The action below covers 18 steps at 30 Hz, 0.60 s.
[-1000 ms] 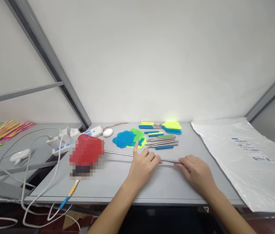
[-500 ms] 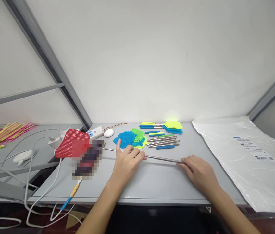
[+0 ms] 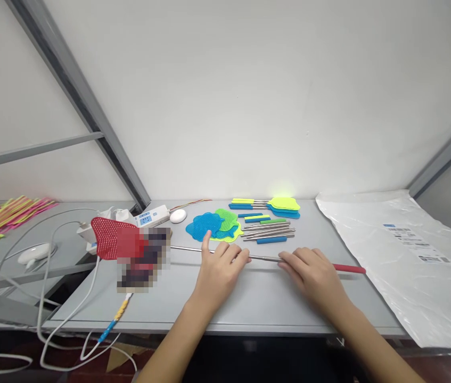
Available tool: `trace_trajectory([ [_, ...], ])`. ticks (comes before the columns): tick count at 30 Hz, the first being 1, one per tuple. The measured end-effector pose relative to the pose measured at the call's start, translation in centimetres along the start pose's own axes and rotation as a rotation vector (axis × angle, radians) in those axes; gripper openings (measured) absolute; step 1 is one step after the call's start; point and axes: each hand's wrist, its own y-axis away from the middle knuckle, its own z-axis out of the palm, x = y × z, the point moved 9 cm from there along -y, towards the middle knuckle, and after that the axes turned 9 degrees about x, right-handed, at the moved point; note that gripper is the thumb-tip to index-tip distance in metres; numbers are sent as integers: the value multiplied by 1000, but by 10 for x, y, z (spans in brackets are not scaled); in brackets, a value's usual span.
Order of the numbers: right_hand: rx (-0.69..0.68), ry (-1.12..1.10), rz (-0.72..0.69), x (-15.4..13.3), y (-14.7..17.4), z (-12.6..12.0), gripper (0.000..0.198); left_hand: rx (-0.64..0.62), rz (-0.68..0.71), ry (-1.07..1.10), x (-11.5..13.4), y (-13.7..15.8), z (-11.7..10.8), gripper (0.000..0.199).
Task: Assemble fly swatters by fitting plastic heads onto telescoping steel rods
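Note:
A red fly swatter [image 3: 107,239] with a thin metal telescopic rod lies crosswise in front of me, its mesh head at the left. My left hand [image 3: 221,271] grips the middle of the rod, with the index finger or thumb partly raised. Farther right, my right hand [image 3: 309,274] is closed around the thicker part of the rod, and the red handle [image 3: 349,268] sticks out beyond it. Beyond my hands lie blue and green swatter heads [image 3: 205,227], several loose metal rods [image 3: 269,230] and coloured handle sleeves [image 3: 272,240].
Assembled yellow and blue swatters [image 3: 283,204] rest by the wall. A large white plastic bag [image 3: 401,266] covers the right side. At left are a pixelated flat object [image 3: 145,260] on a cable, a power strip [image 3: 151,217], a round white device [image 3: 178,216] and loose white cables [image 3: 45,298].
My right hand has slid left along the rod, and the red handle now shows past it. My left hand has shifted slightly right. The swatter's red head has turned a little.

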Motion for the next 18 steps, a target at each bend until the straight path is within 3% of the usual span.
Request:
trace_trajectory([
  [5, 12, 7, -58, -11, -15, -1, 23, -35, -35, 1, 5, -4, 1, 11],
  [18, -37, -29, -61, 0, 10, 4, 25, -82, 26, 7, 1, 2, 0, 15],
])
